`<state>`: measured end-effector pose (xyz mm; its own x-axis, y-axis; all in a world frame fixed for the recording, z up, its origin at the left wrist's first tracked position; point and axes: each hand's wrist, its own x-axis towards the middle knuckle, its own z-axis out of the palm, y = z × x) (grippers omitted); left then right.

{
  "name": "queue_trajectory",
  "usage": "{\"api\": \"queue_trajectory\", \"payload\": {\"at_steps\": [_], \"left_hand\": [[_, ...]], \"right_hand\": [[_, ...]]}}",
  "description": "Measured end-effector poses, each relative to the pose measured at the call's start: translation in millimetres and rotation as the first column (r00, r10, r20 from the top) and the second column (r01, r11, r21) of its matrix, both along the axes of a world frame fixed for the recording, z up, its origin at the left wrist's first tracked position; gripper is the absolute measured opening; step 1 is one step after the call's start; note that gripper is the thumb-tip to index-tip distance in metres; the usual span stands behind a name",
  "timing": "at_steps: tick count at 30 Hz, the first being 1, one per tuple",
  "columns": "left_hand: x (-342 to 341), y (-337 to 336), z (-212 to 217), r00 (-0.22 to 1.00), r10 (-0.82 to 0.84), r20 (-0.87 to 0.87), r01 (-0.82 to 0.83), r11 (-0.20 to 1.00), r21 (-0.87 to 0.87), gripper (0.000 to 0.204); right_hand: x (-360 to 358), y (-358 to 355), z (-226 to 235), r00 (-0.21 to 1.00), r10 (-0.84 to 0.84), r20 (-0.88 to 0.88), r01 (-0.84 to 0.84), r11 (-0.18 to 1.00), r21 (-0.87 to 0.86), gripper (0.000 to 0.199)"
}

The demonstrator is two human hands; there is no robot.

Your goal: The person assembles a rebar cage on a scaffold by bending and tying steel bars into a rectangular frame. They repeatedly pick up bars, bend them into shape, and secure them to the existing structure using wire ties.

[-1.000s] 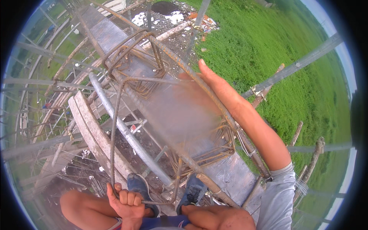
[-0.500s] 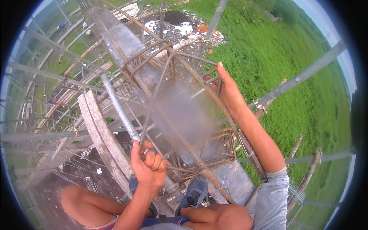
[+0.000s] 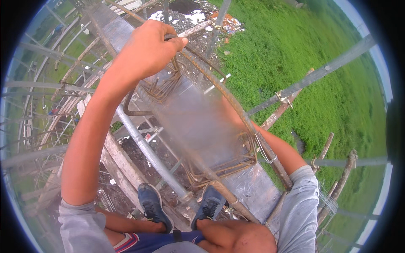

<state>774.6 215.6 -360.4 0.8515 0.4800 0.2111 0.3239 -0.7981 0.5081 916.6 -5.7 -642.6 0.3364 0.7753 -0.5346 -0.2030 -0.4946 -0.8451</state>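
The left hand (image 3: 158, 44) has its fingers closed on a bent metal ring (image 3: 139, 113), which is by the long rusty bar (image 3: 236, 107), above the grey board (image 3: 253, 194). The right hand (image 3: 231, 110) is blurred near this bar; I cannot tell its grip. Other rings (image 3: 228, 169) hang nearer the shoes (image 3: 154, 205).

An outdoor building site: rebar loops (image 3: 223, 173) are bunched over a long board (image 3: 257, 189), scaffold poles (image 3: 145, 144) crisscross left of the board, rubble (image 3: 196, 17) lies by its far end, grass (image 3: 274, 76) right of it.
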Motion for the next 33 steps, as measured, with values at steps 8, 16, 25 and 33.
{"api": "queue_trajectory", "payload": {"at_steps": [8,16,25,33], "left_hand": [[38,14,-33,0.965,-0.123,-0.23,0.187,0.941,0.281,0.034],[33,26,-36,0.977,-0.213,0.025,0.155,0.784,0.601,0.038],[-135,-42,-79,0.196,-0.383,-0.903,0.501,0.831,-0.244,0.037],[-177,-87,-344,0.712,-0.453,-0.536,-0.161,0.638,-0.753,0.06]], "right_hand": [[44,-90,2,0.27,0.571,0.775,-0.535,0.758,-0.372,0.05],[21,-144,-29,0.083,0.349,0.934,-0.424,0.86,-0.283,0.042],[-5,-136,-10,0.867,0.092,0.489,-0.086,0.996,-0.034,0.028],[-16,-116,34,0.98,0.11,0.166,-0.081,0.982,-0.172,0.056]]}}
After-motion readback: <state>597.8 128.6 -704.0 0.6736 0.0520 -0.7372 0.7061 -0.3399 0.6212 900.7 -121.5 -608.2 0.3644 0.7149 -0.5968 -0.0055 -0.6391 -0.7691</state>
